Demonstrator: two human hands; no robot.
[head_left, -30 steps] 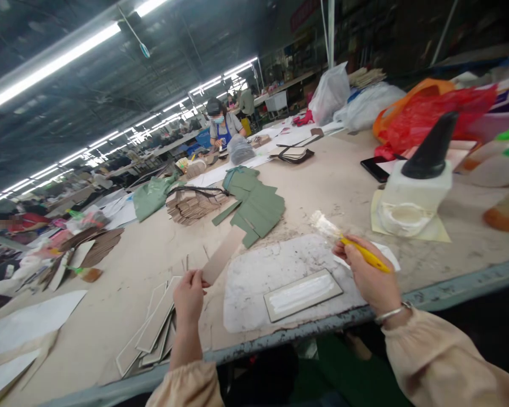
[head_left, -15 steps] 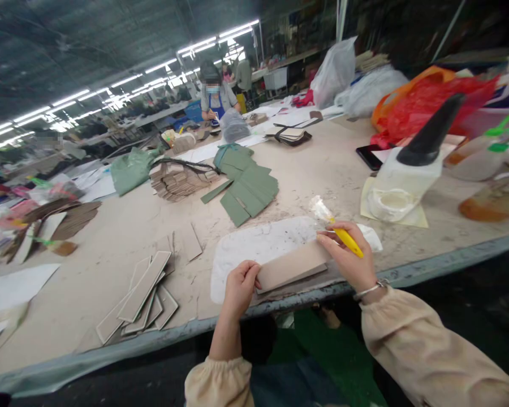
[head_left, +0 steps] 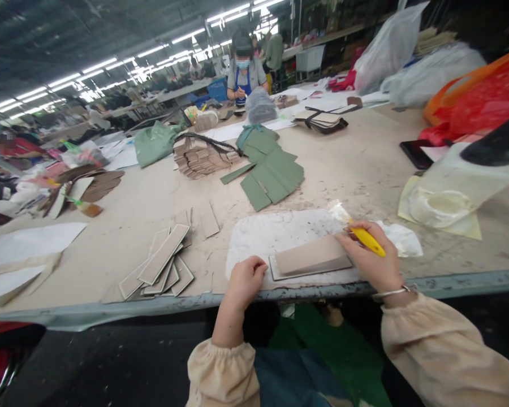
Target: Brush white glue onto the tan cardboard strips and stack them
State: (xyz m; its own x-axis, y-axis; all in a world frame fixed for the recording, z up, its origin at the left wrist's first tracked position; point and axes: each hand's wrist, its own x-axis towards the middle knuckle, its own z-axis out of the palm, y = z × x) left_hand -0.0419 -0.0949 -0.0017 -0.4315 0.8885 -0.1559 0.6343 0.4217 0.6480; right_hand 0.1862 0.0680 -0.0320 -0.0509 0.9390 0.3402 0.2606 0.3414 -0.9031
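My left hand is curled at the table's front edge, fingertips at the left end of a tan rectangular piece. That piece lies on a slightly larger grey piece, both on a white glue-stained mat. My right hand grips a yellow-handled glue brush and presses the right end of the tan piece. The brush's pale bristles point away from me.
A pile of finished grey strips lies left of the mat. Green pieces and a tan stack sit further back. A glue bottle with a black nozzle, a phone and red bags are at right. A person works across the table.
My left hand brought the tan piece from the left over onto the grey piece on the mat. My right hand, still with the brush, came down onto its right end.
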